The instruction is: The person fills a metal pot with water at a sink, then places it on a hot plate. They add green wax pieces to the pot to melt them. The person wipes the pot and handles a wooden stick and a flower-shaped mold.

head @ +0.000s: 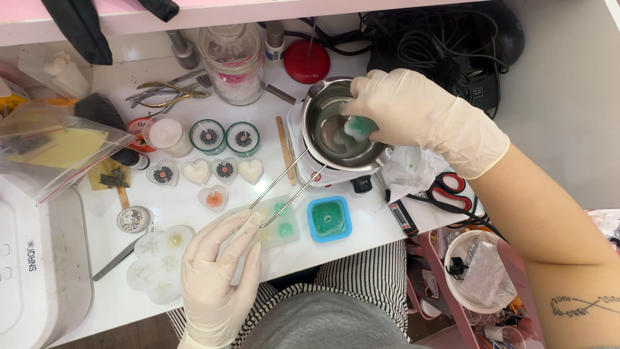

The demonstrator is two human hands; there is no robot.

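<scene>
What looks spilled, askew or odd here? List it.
Green residue smears the inside of the small steel melting pot, where the gloved right hand presses a green-stained wipe. The crumpled white tissue beside the pot shows green spots. The gloved left hand holds the pot's wire handle.

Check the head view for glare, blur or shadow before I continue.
Head view: even, bright light; soft glare on the steel melting pot rim; both hands, left and right, sharp; only faint shadows on the white table; slight wide-angle bending at the edges.
</scene>
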